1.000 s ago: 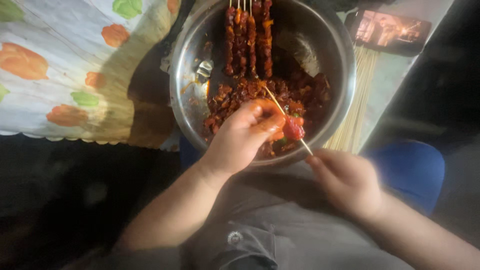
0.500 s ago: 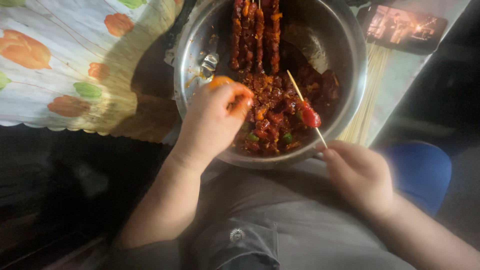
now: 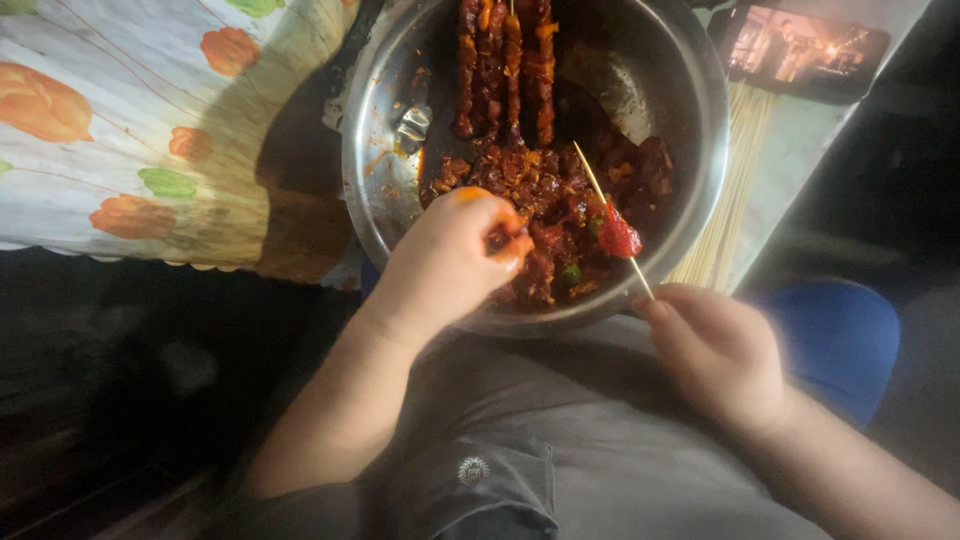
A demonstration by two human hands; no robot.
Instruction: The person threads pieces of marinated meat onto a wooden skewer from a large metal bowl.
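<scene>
Steel bowl point(image 3: 700, 150) is full of saucy marinated meat chunks point(image 3: 545, 200), with finished skewers point(image 3: 505, 70) leaning on its far side. The right hand point(image 3: 720, 350) pinches a bamboo skewer point(image 3: 612, 218) carrying one red piece point(image 3: 618, 238). The left hand point(image 3: 450, 262) digs in, probably closed on another chunk. Looks mid-threading; next needs lining that chunk onto the tip.

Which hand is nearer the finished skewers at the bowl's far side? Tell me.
Left. The left hand is inside the bowl, just below the finished skewers; the right hand holds a skewer outside the rim.
</scene>
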